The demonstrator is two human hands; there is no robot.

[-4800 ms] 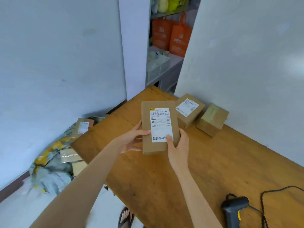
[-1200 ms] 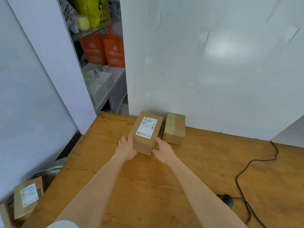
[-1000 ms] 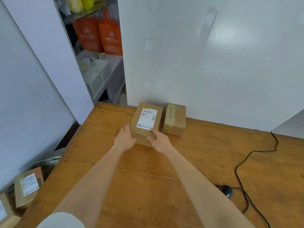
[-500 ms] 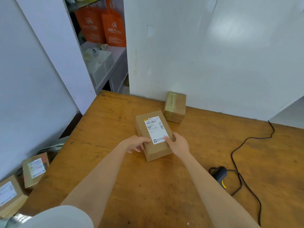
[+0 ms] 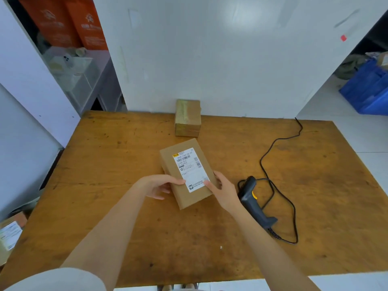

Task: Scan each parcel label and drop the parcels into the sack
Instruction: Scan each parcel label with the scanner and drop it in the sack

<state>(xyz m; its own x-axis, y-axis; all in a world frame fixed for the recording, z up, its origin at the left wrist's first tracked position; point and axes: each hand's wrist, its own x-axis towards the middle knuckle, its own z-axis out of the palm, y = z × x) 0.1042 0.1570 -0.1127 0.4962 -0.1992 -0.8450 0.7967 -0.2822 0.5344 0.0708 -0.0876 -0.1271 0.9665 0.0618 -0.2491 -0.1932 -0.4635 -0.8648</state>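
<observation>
We have the parcel (image 5: 186, 173) in the centre of the frame, just above the middle of the tabletop (image 5: 117, 164), with its white label (image 5: 190, 170) facing up. The left hand (image 5: 159, 186) takes the left long edge, thumb on top and fingers curled beneath. The right hand (image 5: 222, 191) takes the lower right corner, thumb resting on the label's lower edge. So each grip is clamped on the parcel. We cannot tell whether its far end rests on the wood.

We judge the parcel to be a stiff cardboard box with crisp edges, light enough for one hand, and matt rather than slippery. The long edges are the place to hold it, since they keep fingers off the barcode at the label's upper end. Our right thumb covers only the lower corner, so the code is clear to read.

The scanner (image 5: 252, 198) lies on its side just right of the right hand, and its black cable (image 5: 270, 148) loops off toward the upper right. A second parcel (image 5: 188, 118), taped and with no label showing, sits against the white wall (image 5: 231, 59) at upper centre.

The tabletop is worn, scuffed wood, flat and dry. At the upper left, orange bags (image 5: 69, 24) stand on a shelf. Blue crates (image 5: 369, 89) sit at the right edge of the frame. A labelled box (image 5: 10, 234) shows at the lower left edge. We cannot make out the sack in this view.
</observation>
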